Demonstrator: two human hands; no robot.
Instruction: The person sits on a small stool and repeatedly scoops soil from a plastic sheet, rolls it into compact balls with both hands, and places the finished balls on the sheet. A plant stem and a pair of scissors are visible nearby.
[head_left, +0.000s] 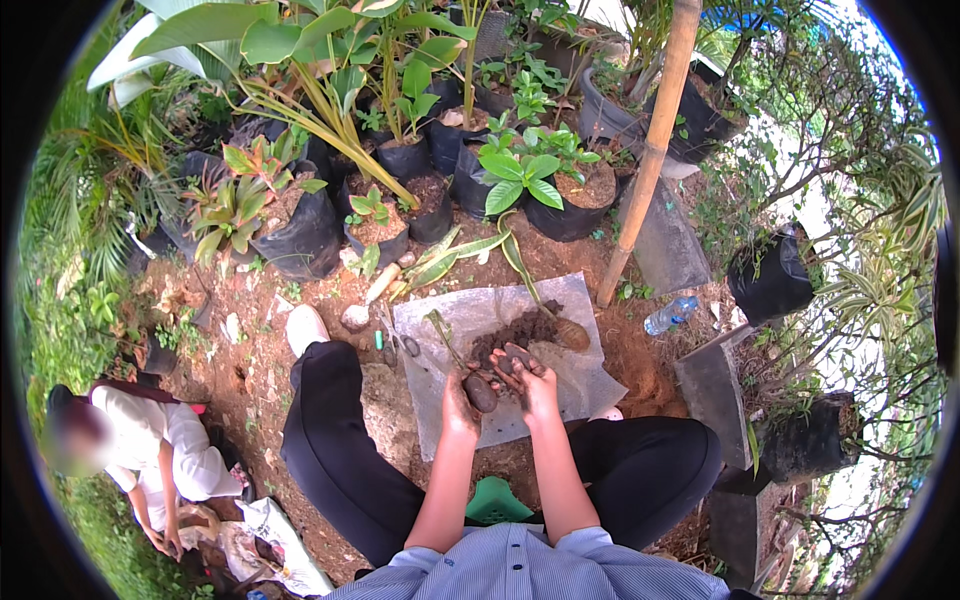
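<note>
My left hand (457, 405) holds a dark, rounded ball of wet soil (480, 394), from which a short plant cutting (442, 334) seems to rise. Muddy fingers of my right hand (537, 384) cup a clump of dark soil (513, 360) close beside it. Both hands are over a translucent plastic sheet (510, 429) spread on the ground. Beyond them lies a heap of loose dark soil (517, 331). At the heap's right is a brown, fibre-covered ball (572, 334) with a long variegated leaf (523, 266) coming out of it.
Scissors (405, 343) and a small green cylinder (379, 340) lie left of the sheet. To the right are brown fibres (651, 375), a plastic bottle (670, 315) and a leaning bamboo pole (651, 161). Potted plants (300, 236) line the back. Another person (161, 442) crouches at left.
</note>
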